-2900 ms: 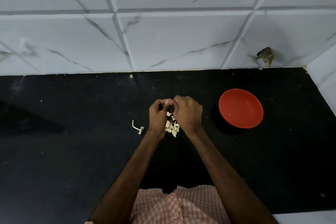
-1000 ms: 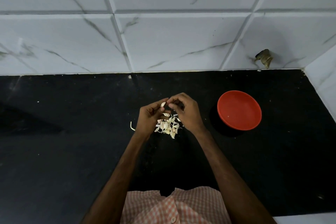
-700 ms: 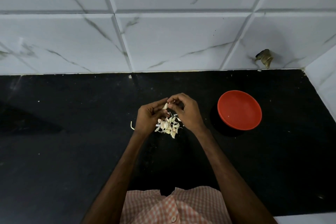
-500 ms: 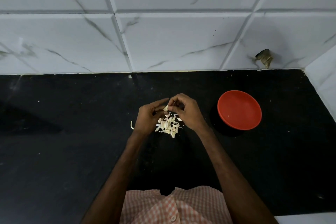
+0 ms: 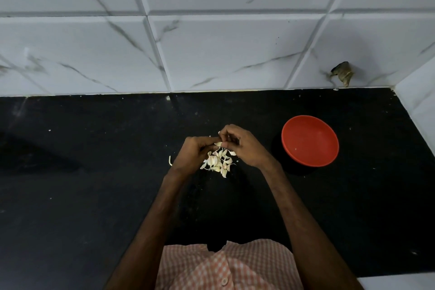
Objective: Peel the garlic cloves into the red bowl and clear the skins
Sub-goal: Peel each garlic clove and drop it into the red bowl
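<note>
Hands barely shifted: our left hand (image 5: pixel 191 155) and right hand (image 5: pixel 247 148) pinch one garlic clove (image 5: pixel 218 143) over the skin pile (image 5: pixel 217 163) at the middle of the bench (image 5: pixel 94 195), red bowl (image 5: pixel 313 134) apart rightward; we should peel with small nail pulls.

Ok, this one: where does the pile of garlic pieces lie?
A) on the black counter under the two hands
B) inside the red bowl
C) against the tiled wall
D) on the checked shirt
A: the pile of garlic pieces lies on the black counter just below the left hand and right hand, which pinch a clove between them. The red bowl stands apart to the right.
</note>
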Motion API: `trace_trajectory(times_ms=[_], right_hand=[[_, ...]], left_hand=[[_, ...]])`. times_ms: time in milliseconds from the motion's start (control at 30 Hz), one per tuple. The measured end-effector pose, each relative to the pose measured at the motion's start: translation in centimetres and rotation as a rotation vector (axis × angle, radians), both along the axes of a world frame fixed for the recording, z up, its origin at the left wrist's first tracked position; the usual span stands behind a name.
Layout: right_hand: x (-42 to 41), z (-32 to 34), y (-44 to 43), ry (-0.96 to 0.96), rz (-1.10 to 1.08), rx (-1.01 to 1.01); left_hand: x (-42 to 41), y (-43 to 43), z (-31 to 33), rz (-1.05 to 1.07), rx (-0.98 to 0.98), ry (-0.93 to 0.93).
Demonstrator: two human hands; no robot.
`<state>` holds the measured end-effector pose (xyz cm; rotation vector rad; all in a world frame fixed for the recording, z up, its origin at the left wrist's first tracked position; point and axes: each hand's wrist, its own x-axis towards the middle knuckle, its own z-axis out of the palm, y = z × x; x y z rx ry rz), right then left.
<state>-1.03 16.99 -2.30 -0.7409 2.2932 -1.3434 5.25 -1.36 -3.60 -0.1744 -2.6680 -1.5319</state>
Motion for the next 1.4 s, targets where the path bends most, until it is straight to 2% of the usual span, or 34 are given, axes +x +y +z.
trace_trajectory(times_ms=[300,667,1233,1400], right_hand=[[0.4,-0.7,-0.4,0.035,-0.080,-0.062],[1.1,-0.8,-0.8,0.298,-0.074,0.086],[1.3,-0.4,-0.8,0.198,-0.062,0.027],[1.4,-0.4,-0.8,0.242,-0.099,0.050]], left_hand=[[-0.3,0.5,-0.1,0.051,-0.026,0.006],[-0.1,1.5,-0.3,0.130,-0.028,-0.009],[-0.2,1.9,-0.8,0.152,0.031,-0.063],[-0.3,2.1,-1.0,0.170,0.017,-0.095]])
